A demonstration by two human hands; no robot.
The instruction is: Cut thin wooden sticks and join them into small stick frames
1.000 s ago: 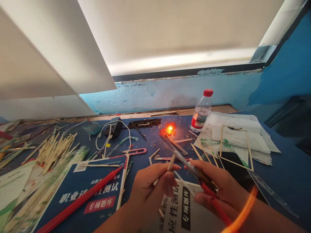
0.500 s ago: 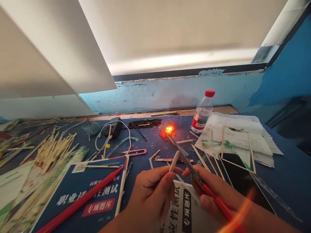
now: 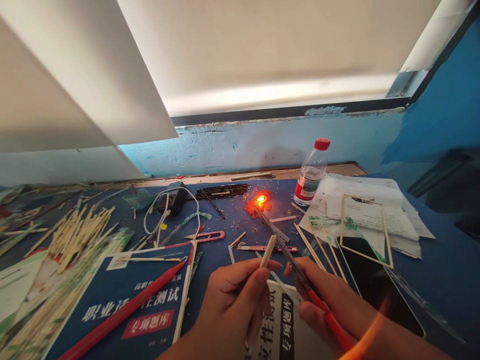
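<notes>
My left hand (image 3: 234, 295) is closed, pinching a short bundle of pale wooden sticks (image 3: 267, 252) that points up and away from me. My right hand (image 3: 326, 290) grips red-handled scissors (image 3: 290, 257), their metal blades reaching forward just beside the sticks. Beyond the blade tips a small bright flame (image 3: 261, 199) burns on a red, flower-shaped base. Below both hands lies a pale printed book (image 3: 275, 320), partly covered by them.
On the left are a blue book (image 3: 153, 300) with a red pen (image 3: 127, 310) across it and a pile of sticks (image 3: 77, 235). A pink-handled cutter (image 3: 210, 236), a bottle (image 3: 311, 172), papers (image 3: 375, 215) and a phone (image 3: 378, 280) with a stick frame surround the work.
The view has shifted very slightly. Both hands keep their holds on the sticks and the scissors, with almost no movement between them.
</notes>
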